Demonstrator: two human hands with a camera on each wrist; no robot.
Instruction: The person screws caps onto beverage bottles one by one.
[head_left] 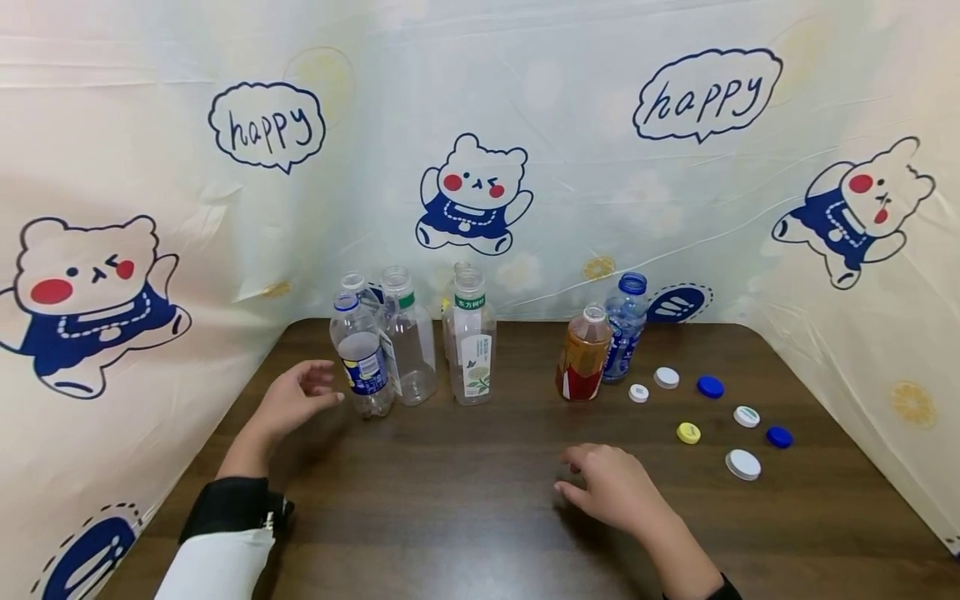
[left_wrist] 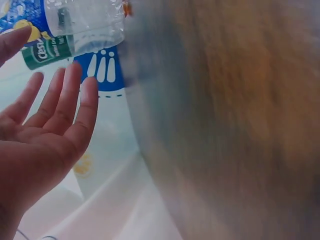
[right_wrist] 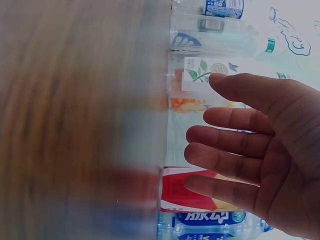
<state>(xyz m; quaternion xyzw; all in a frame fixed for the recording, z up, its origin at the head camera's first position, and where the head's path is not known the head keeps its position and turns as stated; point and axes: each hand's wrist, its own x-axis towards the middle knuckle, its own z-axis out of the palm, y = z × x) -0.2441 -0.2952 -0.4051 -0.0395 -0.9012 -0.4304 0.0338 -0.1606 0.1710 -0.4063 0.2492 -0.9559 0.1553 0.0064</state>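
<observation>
My left hand [head_left: 292, 400] reaches beside a clear bottle with a blue label [head_left: 366, 373], fingers slightly bent and holding nothing. In the left wrist view a gap shows between the fingertips and that bottle [left_wrist: 90, 22]. My right hand [head_left: 611, 485] hovers over the front middle of the table, fingers spread and holding nothing. A tall clear bottle with a green neck band [head_left: 411, 350] and another with a white leafy label [head_left: 476, 367] stand right of the blue-labelled one. Farther right are a red-and-orange bottle [head_left: 583, 354] and a blue bottle [head_left: 624, 333], both without caps.
Loose caps lie on the right of the brown table [head_left: 450, 500]: a yellow cap [head_left: 688, 433], blue ones such as this blue cap [head_left: 710, 387], and several white ones, including a large white cap [head_left: 743, 465]. A printed curtain [head_left: 570, 100] hangs behind the table.
</observation>
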